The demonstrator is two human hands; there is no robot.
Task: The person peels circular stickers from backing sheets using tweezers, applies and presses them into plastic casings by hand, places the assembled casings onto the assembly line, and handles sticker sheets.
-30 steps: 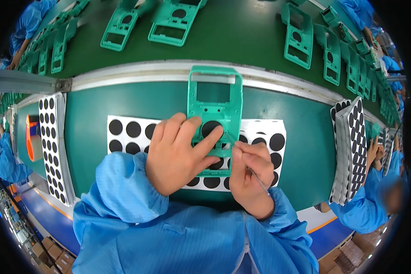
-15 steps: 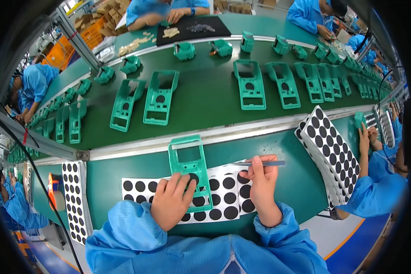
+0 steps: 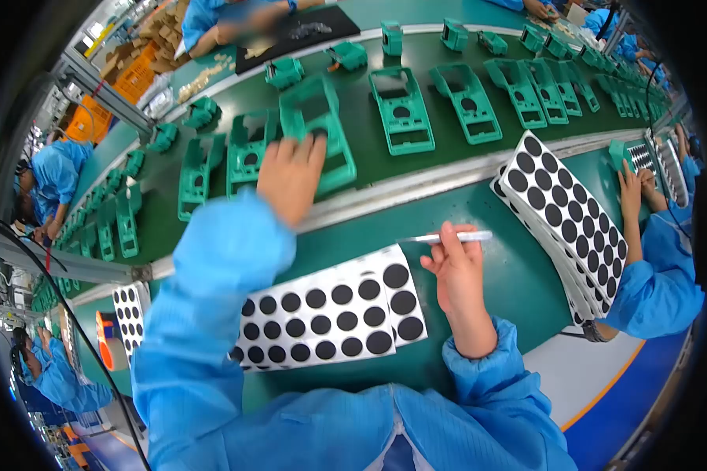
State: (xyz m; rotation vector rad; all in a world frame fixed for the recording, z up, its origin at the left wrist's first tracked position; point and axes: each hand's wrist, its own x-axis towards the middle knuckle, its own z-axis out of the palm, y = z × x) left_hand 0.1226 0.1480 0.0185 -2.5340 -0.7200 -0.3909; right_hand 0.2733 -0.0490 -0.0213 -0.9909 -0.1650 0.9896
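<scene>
1. Fm where I'm watching, the green frame [image 3: 339, 157] is over the dark green belt [image 3: 444, 162], past the metal rail [image 3: 385, 202]. Can't tell if it's touching down or just above.
2. L hand [image 3: 293, 177]: fingers curled in, closed on the frame's L side; thumb hidden, so I can't check the full grip.
3. R hand [image 3: 457, 271]: over the desk [image 3: 346, 239], thumb & fingers pinched on slim tweezers [image 3: 478, 235], tips pointing L, nothing visible in them.
4. For a tidy job I'd grip the frame by its rim; fingertips look v. close to the black disc [image 3: 319, 133], & pressure there might shift it, imo.
5. I'd hold it level & mind the gap: one neighbour frame [image 3: 247, 147] sits just beside it on the L, another [image 3: 393, 98] near on the R. A knock could skew either.
6. Tweezers are best well apart fm the frame, as R hand has them, so no scratches.
7. Dot sheets [image 3: 330, 314] lie nearest me on the desk, dot stack [image 3: 562, 228] off to the R; plain black circles, no print I can make out.
8. Brands/labels: none legible; orange item [image 3: 111, 341] far L too small to read.
</scene>
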